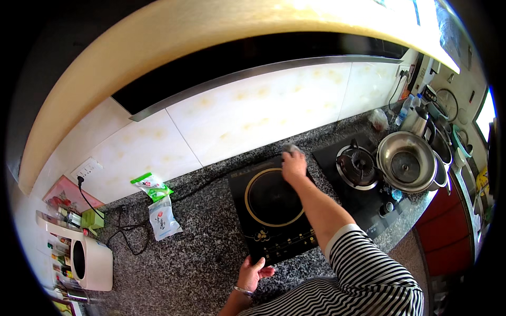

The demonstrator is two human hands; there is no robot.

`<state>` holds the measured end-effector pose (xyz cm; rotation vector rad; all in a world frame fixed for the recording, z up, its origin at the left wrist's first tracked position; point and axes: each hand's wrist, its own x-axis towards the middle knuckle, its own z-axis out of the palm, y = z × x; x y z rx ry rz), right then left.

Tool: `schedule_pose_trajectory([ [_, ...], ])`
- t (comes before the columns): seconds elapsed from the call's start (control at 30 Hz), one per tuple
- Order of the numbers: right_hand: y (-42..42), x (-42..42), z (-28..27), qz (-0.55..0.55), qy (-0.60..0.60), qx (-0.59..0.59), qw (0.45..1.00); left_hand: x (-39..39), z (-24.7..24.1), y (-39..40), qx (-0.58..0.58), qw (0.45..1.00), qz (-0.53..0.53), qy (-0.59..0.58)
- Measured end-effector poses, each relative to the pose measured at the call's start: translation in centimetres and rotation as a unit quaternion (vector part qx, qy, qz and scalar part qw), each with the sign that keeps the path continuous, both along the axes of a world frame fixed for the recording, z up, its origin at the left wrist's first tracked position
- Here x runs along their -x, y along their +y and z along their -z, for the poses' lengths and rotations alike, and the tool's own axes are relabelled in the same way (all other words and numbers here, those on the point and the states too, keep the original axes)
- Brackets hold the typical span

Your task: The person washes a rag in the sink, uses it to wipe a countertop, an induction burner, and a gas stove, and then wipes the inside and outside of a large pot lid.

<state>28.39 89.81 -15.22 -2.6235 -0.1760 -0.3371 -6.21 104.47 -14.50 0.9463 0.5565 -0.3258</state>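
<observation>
A black induction cooktop (pixel 272 197) with a gold ring lies on the speckled granite counter (pixel 193 252). My left hand (pixel 253 274), with a bracelet at the wrist, grips the cooktop's near left corner, thumb on top. Stretched to the far right corner of the cooktop, my right hand (pixel 294 164) holds a grey cloth or scouring pad (pixel 291 148) against the granite behind it; the exact kind cannot be told. My right fingers are partly hidden from above.
Right of the cooktop is a gas hob (pixel 336 173) with a steel basin (pixel 419 173) on its far side. Two plastic packets (pixel 162 221), black cables (pixel 130 228) and a white appliance (pixel 99 264) stand or lie at left. A range hood (pixel 253 63) hangs above.
</observation>
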Motion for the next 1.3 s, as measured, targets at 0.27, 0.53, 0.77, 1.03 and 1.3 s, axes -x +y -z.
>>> schedule_pose_trajectory([
  [0.27, 5.5, 18.4, -2.2, -0.567, -0.067, -0.004, 0.821, 1.0, 0.5, 0.4, 0.044, 0.999, -0.019, -0.008],
  [0.53, -10.6, 18.8, -3.3, -0.342, -0.137, 0.08, 0.926, 1.1, 0.8, -0.6, 0.054, 0.997, 0.001, -0.057],
  [0.77, -7.6, 24.3, -2.0, -0.381, -0.113, 0.05, 0.916, 1.3, 0.0, -1.7, -0.011, 0.998, -0.048, -0.042],
  [1.03, -11.1, 16.2, -1.8, -0.179, -0.153, -0.055, 0.97, 1.2, 0.2, -3.0, -0.074, 0.995, -0.036, -0.06],
  [1.3, -19.9, 12.4, 1.7, -0.013, -0.183, 0.085, 0.979, 1.2, 0.8, -3.0, -0.12, 0.991, -0.023, -0.056],
])
